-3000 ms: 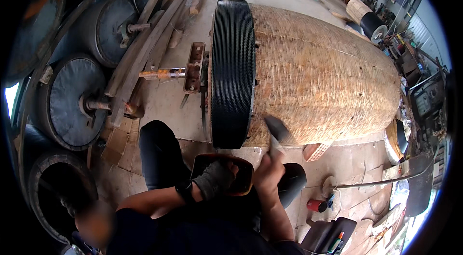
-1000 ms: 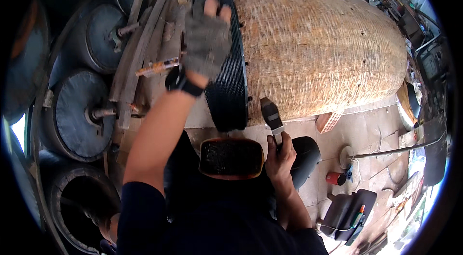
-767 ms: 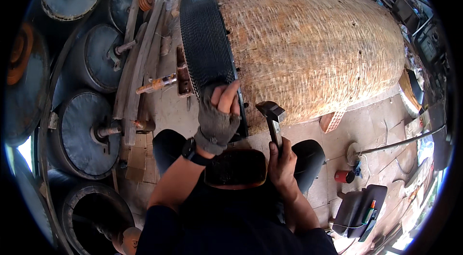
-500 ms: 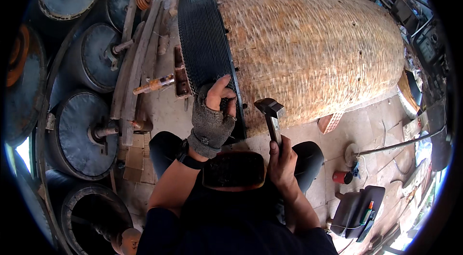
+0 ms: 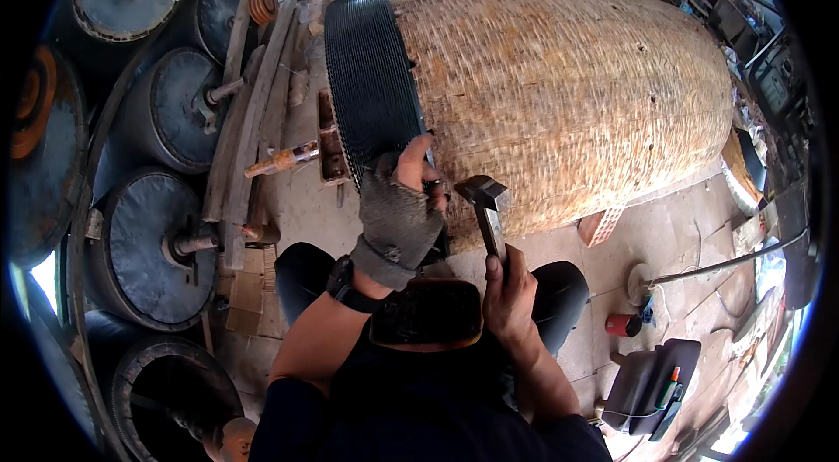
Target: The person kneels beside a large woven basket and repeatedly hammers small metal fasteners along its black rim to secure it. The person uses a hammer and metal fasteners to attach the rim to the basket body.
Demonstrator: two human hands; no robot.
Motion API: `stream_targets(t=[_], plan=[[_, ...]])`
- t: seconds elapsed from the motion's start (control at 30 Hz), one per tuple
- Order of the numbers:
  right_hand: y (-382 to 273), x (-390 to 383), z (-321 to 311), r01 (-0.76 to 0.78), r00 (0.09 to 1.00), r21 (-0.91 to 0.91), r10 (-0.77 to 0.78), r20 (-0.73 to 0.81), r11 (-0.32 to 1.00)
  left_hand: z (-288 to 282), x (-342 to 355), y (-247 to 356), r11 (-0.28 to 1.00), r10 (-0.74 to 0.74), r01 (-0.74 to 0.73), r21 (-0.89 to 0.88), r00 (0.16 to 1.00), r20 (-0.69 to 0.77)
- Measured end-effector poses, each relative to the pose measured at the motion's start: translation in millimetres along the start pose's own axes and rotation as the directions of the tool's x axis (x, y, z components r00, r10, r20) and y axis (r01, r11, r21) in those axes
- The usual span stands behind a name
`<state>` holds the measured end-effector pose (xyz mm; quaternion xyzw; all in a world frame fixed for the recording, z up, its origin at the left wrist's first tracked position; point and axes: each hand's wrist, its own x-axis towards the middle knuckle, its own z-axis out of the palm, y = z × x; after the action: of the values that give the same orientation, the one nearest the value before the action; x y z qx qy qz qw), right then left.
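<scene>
A large drum (image 5: pixel 568 104) with a rough, tan, chipped-looking surface lies on its side before me. Black ribbed sheeting (image 5: pixel 371 77) wraps its left end. My left hand (image 5: pixel 395 222), in a grey fingerless glove, rests over the near part of the sheeting's right edge. Its thumb and fingers are curled together at that edge; whatever is pinched between them is too small to make out. My right hand (image 5: pixel 509 300) grips the handle of a hammer (image 5: pixel 485 198), whose head is raised just right of my left fingertips. A dark open container (image 5: pixel 426 313) sits between my thighs.
Several dark rollers with metal ends (image 5: pixel 157 243) line the left side, beside long wooden beams (image 5: pixel 253 121). A rusty shaft (image 5: pixel 281 159) juts from the drum's left end. A brick (image 5: pixel 600 225) sits by the drum; a red can (image 5: pixel 622 325) and dark case (image 5: pixel 651 388) lie at right.
My left hand has shifted right, and its fingers have closed in on the sheeting's edge. My right hand stays almost in place with the hammer raised.
</scene>
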<state>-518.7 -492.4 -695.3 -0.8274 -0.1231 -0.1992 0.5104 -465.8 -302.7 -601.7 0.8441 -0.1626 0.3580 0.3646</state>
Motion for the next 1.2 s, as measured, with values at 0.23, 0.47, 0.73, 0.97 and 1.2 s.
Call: stream_targets(t=[0.23,0.47,0.73,0.97,1.2], plan=[[-24.4,14.7,-6.7,0.083,0.996,-0.126,-0.08,0.027,0.989,15.0,4.7,-7.1,0.977,0.13,-0.108,0.186,0.985,-0.109],[-21.5,9.8,-10.3,0.038,0.999,-0.086,-0.037,0.01,0.996,19.7,0.3,-2.0,0.988,0.089,-0.07,0.137,0.986,-0.14],[-16.3,5.1,-11.7,0.129,0.984,0.06,-0.121,-0.128,0.99,-8.2,-62.5,23.6,0.952,0.218,-0.227,0.204,0.974,0.067],[-27.1,11.6,-7.6,0.048,0.999,0.092,-0.049,0.008,0.995,23.4,-178.1,-14.0,0.966,0.087,-0.23,0.114,0.71,0.699],[-18.1,21.8,7.6,-0.115,0.99,-0.068,0.119,0.07,0.991,30.0,-179.0,-9.4,0.967,0.097,-0.241,0.08,0.64,0.762]])
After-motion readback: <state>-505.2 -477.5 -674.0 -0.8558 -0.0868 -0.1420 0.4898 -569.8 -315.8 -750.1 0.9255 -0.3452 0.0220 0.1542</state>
